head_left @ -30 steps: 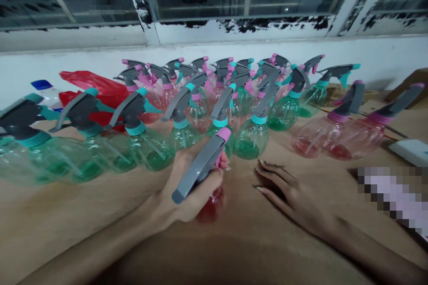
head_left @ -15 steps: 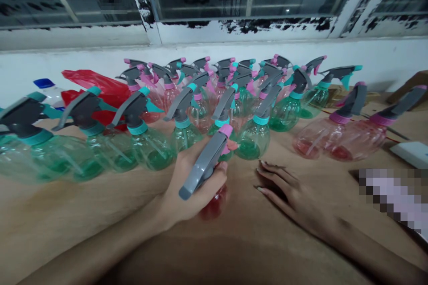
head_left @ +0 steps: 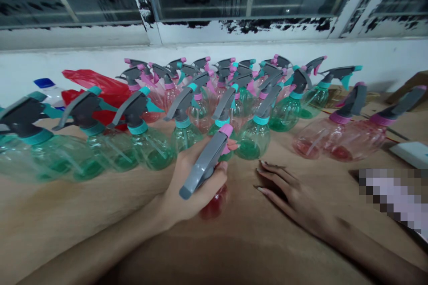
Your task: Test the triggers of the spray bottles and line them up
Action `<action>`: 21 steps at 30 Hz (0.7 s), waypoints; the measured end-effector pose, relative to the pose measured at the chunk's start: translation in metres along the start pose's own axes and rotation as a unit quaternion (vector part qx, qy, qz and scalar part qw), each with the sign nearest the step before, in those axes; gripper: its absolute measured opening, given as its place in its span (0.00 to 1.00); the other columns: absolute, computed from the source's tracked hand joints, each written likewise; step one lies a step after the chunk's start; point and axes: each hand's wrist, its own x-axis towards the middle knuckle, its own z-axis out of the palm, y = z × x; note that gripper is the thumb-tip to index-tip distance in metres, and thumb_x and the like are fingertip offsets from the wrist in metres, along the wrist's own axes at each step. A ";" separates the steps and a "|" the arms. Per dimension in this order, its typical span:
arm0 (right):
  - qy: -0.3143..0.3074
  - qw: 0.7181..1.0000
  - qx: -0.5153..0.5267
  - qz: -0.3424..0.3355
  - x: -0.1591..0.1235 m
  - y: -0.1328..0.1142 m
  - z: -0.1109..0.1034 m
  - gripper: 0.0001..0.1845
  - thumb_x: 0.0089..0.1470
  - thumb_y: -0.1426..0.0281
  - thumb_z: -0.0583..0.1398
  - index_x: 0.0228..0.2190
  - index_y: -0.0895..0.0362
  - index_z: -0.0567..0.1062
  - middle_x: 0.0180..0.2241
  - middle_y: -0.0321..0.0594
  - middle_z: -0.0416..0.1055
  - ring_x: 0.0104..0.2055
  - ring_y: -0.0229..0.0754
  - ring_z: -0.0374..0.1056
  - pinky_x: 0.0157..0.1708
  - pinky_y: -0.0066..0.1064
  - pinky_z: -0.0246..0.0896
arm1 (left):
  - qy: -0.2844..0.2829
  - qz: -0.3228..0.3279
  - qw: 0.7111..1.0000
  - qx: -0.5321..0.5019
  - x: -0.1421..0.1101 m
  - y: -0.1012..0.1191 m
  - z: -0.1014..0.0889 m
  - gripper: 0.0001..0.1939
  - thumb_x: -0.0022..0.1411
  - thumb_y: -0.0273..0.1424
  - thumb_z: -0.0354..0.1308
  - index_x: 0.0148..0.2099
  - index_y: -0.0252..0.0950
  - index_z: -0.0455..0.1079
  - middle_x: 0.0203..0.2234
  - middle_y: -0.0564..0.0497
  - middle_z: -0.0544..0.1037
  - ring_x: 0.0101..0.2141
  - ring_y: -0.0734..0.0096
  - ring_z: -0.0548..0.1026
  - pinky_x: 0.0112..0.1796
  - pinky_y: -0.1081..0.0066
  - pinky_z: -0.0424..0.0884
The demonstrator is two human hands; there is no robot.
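Note:
My left hand (head_left: 197, 182) is wrapped round the neck of a pink spray bottle (head_left: 214, 207) standing on the wooden table (head_left: 110, 213). Its grey sprayer head with a pink nozzle points away from me, and much of the bottle is hidden behind the hand. To the right, my right hand (head_left: 284, 185) rests on the table with fingers stretched out and nothing in them. Just beyond both hands stands a green spray bottle (head_left: 253, 140) with a turquoise collar. Another green spray bottle (head_left: 152, 147) is left of my left hand.
Several more green and pink spray bottles fill the back of the table. Two pink spray bottles (head_left: 349, 142) stand at the right, near a white box (head_left: 411, 153). A red plastic bag (head_left: 100, 87) and a blue-capped bottle (head_left: 47, 89) lie at the back left, before the wall (head_left: 83, 62).

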 end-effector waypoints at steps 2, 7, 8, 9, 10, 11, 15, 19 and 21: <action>0.003 1.000 -0.001 0.000 0.000 0.000 0.000 0.23 0.58 0.62 0.53 0.54 0.53 0.63 0.54 0.45 0.65 0.56 0.49 0.61 0.53 0.49 0.59 | 0.001 -0.002 1.000 -0.001 -0.001 -0.001 0.000 0.07 0.54 0.22 0.52 0.26 0.37 0.63 0.24 0.58 0.71 0.21 0.78 0.67 0.27 0.74 0.67; -0.003 1.000 0.001 0.000 0.000 0.001 0.000 0.23 0.58 0.62 0.53 0.54 0.52 0.63 0.54 0.45 0.65 0.56 0.50 0.61 0.53 0.49 0.60 | -0.006 -0.011 1.000 0.006 -0.002 -0.003 0.001 0.07 0.55 0.23 0.52 0.26 0.38 0.63 0.19 0.59 0.66 0.20 0.77 0.66 0.28 0.73 0.68; -0.004 1.000 0.001 0.002 0.000 0.001 0.000 0.23 0.58 0.62 0.53 0.54 0.52 0.63 0.54 0.45 0.65 0.56 0.50 0.60 0.53 0.49 0.60 | -0.005 -0.014 1.000 0.005 -0.002 -0.003 0.001 0.06 0.55 0.24 0.52 0.27 0.38 0.62 0.20 0.59 0.67 0.20 0.77 0.66 0.27 0.73 0.68; -0.004 1.000 0.001 0.003 0.000 0.001 0.000 0.23 0.58 0.62 0.53 0.54 0.52 0.63 0.54 0.45 0.65 0.56 0.49 0.60 0.53 0.49 0.60 | -0.002 -0.014 1.000 0.004 -0.002 -0.002 0.001 0.05 0.55 0.24 0.51 0.28 0.38 0.63 0.21 0.58 0.67 0.20 0.77 0.66 0.27 0.73 0.67; -0.005 1.000 0.001 0.005 0.000 0.000 0.000 0.22 0.58 0.62 0.53 0.54 0.53 0.63 0.54 0.45 0.65 0.56 0.49 0.60 0.53 0.49 0.59 | -0.001 -0.012 1.000 0.003 -0.002 -0.002 0.001 0.04 0.54 0.24 0.51 0.30 0.38 0.62 0.22 0.58 0.67 0.20 0.77 0.66 0.26 0.74 0.67; -0.005 1.000 0.001 0.005 0.000 0.000 0.000 0.22 0.58 0.62 0.53 0.54 0.53 0.64 0.54 0.46 0.65 0.56 0.49 0.61 0.53 0.49 0.60 | 0.001 -0.008 1.000 0.004 -0.001 -0.002 0.001 0.04 0.54 0.24 0.51 0.31 0.38 0.62 0.23 0.58 0.68 0.21 0.77 0.66 0.26 0.74 0.67; 0.000 1.000 -0.003 0.000 0.000 0.001 0.001 0.23 0.58 0.61 0.53 0.53 0.53 0.64 0.54 0.45 0.65 0.56 0.50 0.61 0.53 0.49 0.60 | -0.002 -0.007 1.000 0.001 -0.001 -0.001 0.000 0.04 0.54 0.24 0.51 0.30 0.39 0.62 0.23 0.58 0.68 0.21 0.77 0.66 0.26 0.74 0.67; -0.005 1.000 -0.012 0.005 -0.001 0.001 0.001 0.23 0.58 0.61 0.53 0.54 0.54 0.63 0.54 0.46 0.64 0.56 0.49 0.60 0.54 0.48 0.59 | -0.001 -0.009 1.000 -0.002 0.000 0.000 0.001 0.04 0.53 0.24 0.51 0.30 0.38 0.62 0.22 0.58 0.68 0.21 0.76 0.66 0.25 0.74 0.66; -0.004 1.000 -0.010 0.003 -0.001 0.001 0.001 0.23 0.58 0.61 0.53 0.54 0.54 0.63 0.54 0.46 0.65 0.56 0.49 0.60 0.54 0.48 0.59 | 0.000 -0.007 1.000 -0.008 0.001 0.001 0.000 0.05 0.53 0.23 0.51 0.30 0.38 0.62 0.21 0.59 0.66 0.20 0.77 0.65 0.25 0.74 0.65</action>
